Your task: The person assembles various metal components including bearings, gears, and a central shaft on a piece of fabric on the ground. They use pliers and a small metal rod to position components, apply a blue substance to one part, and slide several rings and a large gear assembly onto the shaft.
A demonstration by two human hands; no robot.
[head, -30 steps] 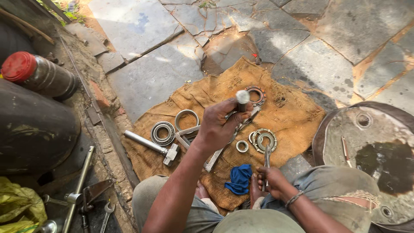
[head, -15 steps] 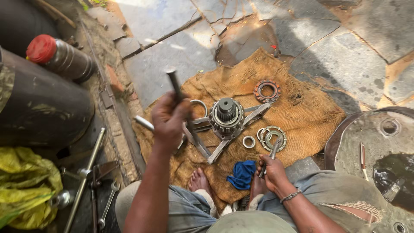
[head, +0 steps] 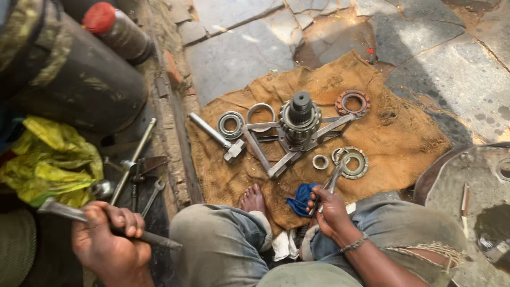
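- Left hand [head: 109, 242] fisted round a steel rod [head: 69, 214], long axis level, far left over the tool clutter, well apart from the burlap sack [head: 404, 138]
- Right hand [head: 330, 210] gripping pliers [head: 334, 178], perhaps tongs, tips forward touching a bearing ring [head: 355, 162]
- Splined gear hub [head: 300, 121] upright beyond, nearer the right hand; bare sack to its right

Dark metal rod [head: 106, 224], long and slightly tilted, gripped in left hand [head: 109, 239] at lower left of frame. Slim metal tool [head: 330, 183] held upright-tilted in right hand [head: 332, 212], lower centre, tip near a bearing ring.
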